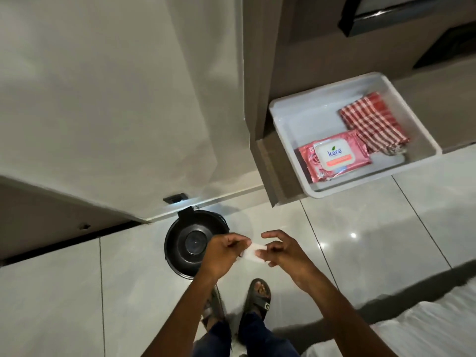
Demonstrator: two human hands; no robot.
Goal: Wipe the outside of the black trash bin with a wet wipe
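Observation:
A round black trash bin [189,242] with a closed lid stands on the tiled floor against the white wall, seen from above. A folded white wet wipe [253,254] is held above the floor just right of the bin. My left hand [222,253] pinches its left end and partly covers the bin's right side. My right hand [282,251] pinches its right end with thumb and fingertips, the other fingers spread.
A white tray [296,106] sits on a shelf at the upper right, holding a pink wet wipe pack [334,155] and a red checked cloth [373,122]. My sandalled feet [257,297] stand below the hands. A white bed edge [425,328] lies at lower right.

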